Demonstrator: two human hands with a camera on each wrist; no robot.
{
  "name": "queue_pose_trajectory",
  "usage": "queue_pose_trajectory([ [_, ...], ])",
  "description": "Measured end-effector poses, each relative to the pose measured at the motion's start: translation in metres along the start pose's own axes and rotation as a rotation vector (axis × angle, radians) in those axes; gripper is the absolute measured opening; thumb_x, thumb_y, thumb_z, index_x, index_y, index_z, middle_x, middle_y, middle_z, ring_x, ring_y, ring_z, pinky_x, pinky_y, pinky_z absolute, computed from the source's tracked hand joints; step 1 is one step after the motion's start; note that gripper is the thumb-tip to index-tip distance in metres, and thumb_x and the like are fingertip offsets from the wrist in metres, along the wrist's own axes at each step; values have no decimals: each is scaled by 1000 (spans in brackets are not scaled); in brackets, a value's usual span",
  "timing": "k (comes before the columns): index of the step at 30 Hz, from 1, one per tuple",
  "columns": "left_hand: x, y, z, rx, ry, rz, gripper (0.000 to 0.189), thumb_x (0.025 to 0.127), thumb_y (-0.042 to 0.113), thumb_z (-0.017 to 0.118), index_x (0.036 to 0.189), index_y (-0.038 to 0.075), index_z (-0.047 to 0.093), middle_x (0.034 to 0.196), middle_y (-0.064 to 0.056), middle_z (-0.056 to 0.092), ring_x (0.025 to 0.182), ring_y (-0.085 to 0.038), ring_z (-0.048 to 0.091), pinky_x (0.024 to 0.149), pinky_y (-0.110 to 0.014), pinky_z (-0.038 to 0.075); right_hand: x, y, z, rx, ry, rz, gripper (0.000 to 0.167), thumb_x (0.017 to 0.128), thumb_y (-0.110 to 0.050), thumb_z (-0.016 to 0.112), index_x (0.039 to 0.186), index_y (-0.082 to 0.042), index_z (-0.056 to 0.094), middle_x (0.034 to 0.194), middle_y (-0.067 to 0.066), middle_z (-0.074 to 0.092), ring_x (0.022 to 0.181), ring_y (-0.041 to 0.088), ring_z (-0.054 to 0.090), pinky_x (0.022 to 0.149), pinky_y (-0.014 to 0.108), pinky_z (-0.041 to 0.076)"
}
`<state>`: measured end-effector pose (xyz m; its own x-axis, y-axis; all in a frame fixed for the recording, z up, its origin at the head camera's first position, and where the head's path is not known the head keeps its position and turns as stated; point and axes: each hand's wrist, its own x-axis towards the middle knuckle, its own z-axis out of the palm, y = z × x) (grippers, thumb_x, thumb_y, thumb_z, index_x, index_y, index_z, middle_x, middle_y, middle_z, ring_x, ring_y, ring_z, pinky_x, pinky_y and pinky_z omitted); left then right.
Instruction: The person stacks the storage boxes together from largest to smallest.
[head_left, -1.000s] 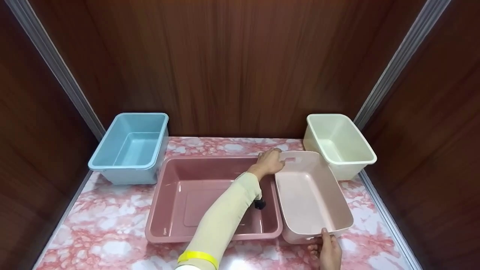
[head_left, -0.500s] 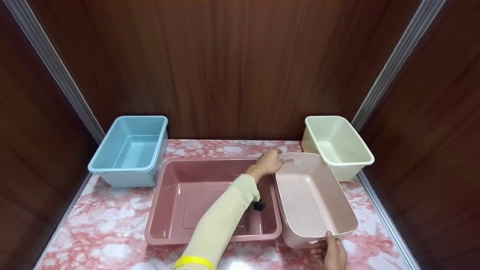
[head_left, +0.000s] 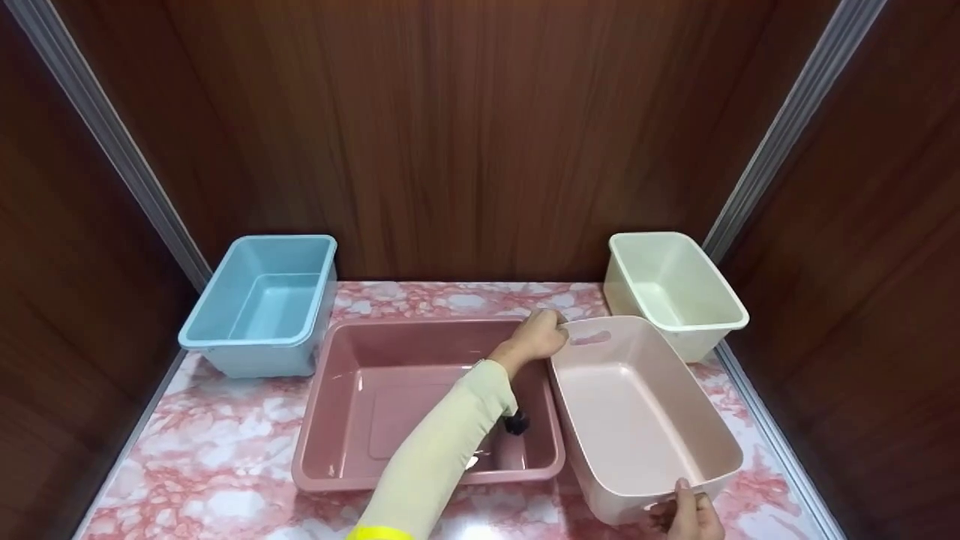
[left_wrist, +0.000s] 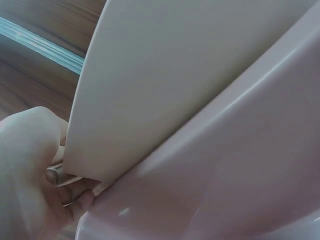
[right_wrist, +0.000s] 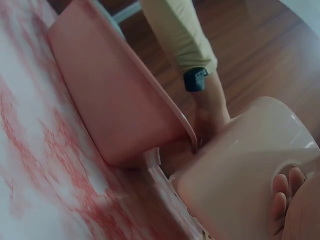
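A light pink bin (head_left: 630, 427) stands slanted to the right of a larger dusky-pink tub (head_left: 427, 480). At the bin's far left corner, my left hand (head_left: 538, 335) grips the rim. Its fingers (left_wrist: 80, 197) bend round that corner between bin and tub in the left wrist view. At the near end my right hand (head_left: 694, 514) holds the bin, thumb over the rim. In the right wrist view, fingertips (right_wrist: 281, 184) of that hand sit at the slot handle. A similar slot shows in the bin's far wall.
A blue bin (head_left: 262, 330) stands at the back left and a cream bin (head_left: 675, 292) at the back right, close behind the light pink bin. Dark wood panels (head_left: 450, 135) enclose the back and sides of the marbled red-white surface (head_left: 225, 442).
The light pink bin's near end has swung to the right and toward me, with my right hand on it. Its far end has come slightly nearer. My left hand has shifted a little nearer too.
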<state>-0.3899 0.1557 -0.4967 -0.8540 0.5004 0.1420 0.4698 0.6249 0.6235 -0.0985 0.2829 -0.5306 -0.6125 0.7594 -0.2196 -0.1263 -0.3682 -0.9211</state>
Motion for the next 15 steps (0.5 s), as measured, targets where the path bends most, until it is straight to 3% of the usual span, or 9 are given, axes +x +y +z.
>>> queue_pose_trajectory([
  [9,-6,6,-7,-15,24,23,25,89,10,54,106,5,71,101,-3,70,93,-15,62,85,-27,48,-4,-10,0,103,37,-83,37,96,-10,53,60,-8,59,43,3,52,33,11,48,32,21,35],
  [12,-6,8,-10,-31,40,26,22,89,9,54,105,4,69,98,-5,69,89,-16,61,84,-27,48,-3,-17,1,183,34,-90,34,96,-8,53,63,-6,63,44,4,54,32,11,47,31,20,34],
  [15,-6,10,-13,-54,66,24,19,90,10,55,104,4,67,95,-5,67,87,-16,59,82,-28,47,0,-25,0,135,19,-90,34,97,-9,52,65,-7,63,46,3,55,32,10,46,32,19,35],
])
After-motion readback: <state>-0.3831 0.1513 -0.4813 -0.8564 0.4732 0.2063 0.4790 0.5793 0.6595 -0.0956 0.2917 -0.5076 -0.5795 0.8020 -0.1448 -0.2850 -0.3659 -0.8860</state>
